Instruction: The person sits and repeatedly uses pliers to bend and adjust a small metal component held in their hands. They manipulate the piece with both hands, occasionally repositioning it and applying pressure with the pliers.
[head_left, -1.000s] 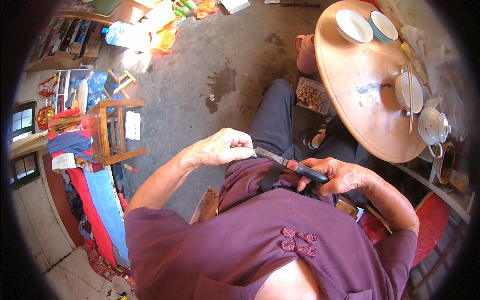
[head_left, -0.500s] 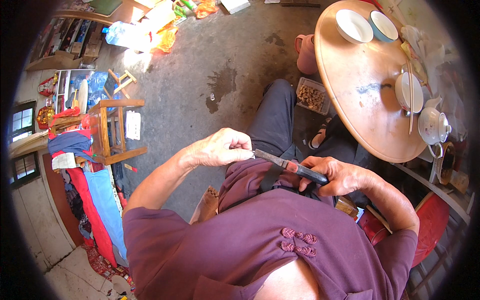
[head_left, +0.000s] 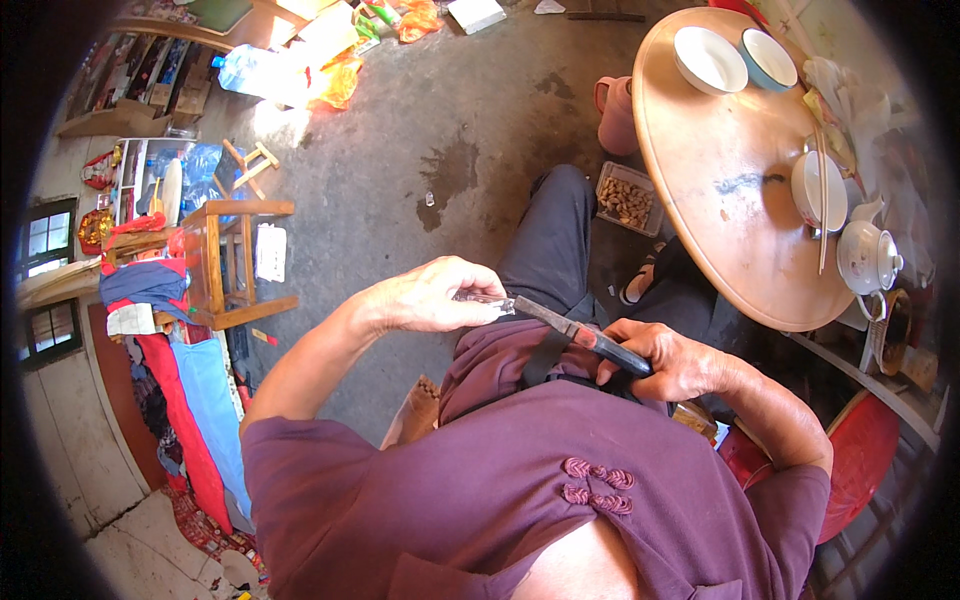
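My right hand (head_left: pixel 675 358) is closed around the black-and-red handle of what look like pliers (head_left: pixel 590 338), seen edge-on, their grey metal end pointing left. My left hand (head_left: pixel 440 297) pinches a small silvery metal piece (head_left: pixel 507 306) between thumb and fingers. That piece meets the tip of the pliers; whether the jaws grip it is too small to tell. Both hands are held above my lap, in front of my purple shirt.
At the right stands a round wooden table (head_left: pixel 700 180) with bowls (head_left: pixel 710 60), chopsticks (head_left: pixel 822 200) and a teapot (head_left: pixel 868 256). Beneath its edge are a box of peanuts (head_left: pixel 627 200) and a pink jug (head_left: pixel 616 115). A wooden stool (head_left: pixel 215 265) lies at left.
The left fingers have shifted their hold, and more of the small metal piece shows between them. The pliers' tip has moved slightly right. My right hand keeps its grip.
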